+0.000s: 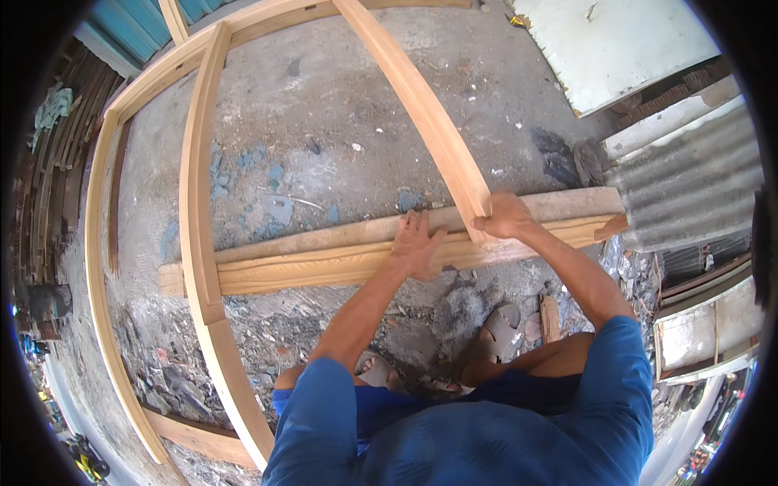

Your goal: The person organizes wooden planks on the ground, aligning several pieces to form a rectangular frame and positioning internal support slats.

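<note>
My right hand (509, 217) is closed round the near end of a pale wooden beam (417, 105), which runs away from me to the far side of a wooden frame. This end sits over two boards lying crosswise: a grooved, lighter board (308, 269) in front and a plainer, duller board (559, 202) behind it. Left of the beam, my left hand (416, 246) lies on these boards with its fingers spread. Another frame member, a long jointed timber (198, 170), crosses over the boards' left part.
Outermost on the left runs a curved-looking frame rail (99, 267). Stacked old planks (49, 186) fill the far left. A white panel (620, 44) and corrugated sheets (689, 186) lie to the right. Rubble and blue-green flakes (235, 162) litter the concrete; my sandalled feet (501, 330) are close by.
</note>
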Tool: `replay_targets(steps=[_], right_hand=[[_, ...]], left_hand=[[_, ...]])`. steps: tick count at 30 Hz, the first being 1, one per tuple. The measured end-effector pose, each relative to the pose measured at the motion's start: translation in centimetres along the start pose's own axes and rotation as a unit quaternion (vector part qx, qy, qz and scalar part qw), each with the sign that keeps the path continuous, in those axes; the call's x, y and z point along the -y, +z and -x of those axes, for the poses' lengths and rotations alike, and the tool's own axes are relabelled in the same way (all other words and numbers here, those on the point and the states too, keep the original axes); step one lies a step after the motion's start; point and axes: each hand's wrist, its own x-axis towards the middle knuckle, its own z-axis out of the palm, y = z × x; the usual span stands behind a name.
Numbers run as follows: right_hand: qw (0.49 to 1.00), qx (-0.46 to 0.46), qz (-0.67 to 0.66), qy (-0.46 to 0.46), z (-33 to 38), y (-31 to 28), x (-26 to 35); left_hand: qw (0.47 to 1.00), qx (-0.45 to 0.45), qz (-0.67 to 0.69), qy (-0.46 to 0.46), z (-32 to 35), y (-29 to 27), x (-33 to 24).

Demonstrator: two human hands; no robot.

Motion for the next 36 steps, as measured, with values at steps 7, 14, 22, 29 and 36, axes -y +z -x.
replay_targets(steps=[7, 14, 22, 29, 36], right_hand=[[1.000, 0.021, 0.019, 0.013, 1.1, -1.3, 2.4], [0.998, 0.035, 0.023, -0.055, 1.5, -0.8, 7.5], [0.989, -0.075, -0.057, -0.111, -0.3, 1.7, 9.6], [0.984, -0.105, -0.081, -0.122, -1.4, 0.8, 13.0], [0.983, -0.079, -0.079, -0.142, -1.5, 1.2, 13.6]], left_hand=[[0.999, 0.001, -0.020, -0.037, 0.8, -0.5, -0.7], [0.992, 0.043, 0.028, -0.117, 3.0, -0.9, 1.7], [0.889, -0.093, 0.438, -0.094, 4.9, -3.1, 6.6], [0.804, -0.073, 0.588, -0.047, 6.4, -2.7, 3.8], [0.903, -0.095, 0.408, -0.096, 6.6, -2.5, 3.1]])
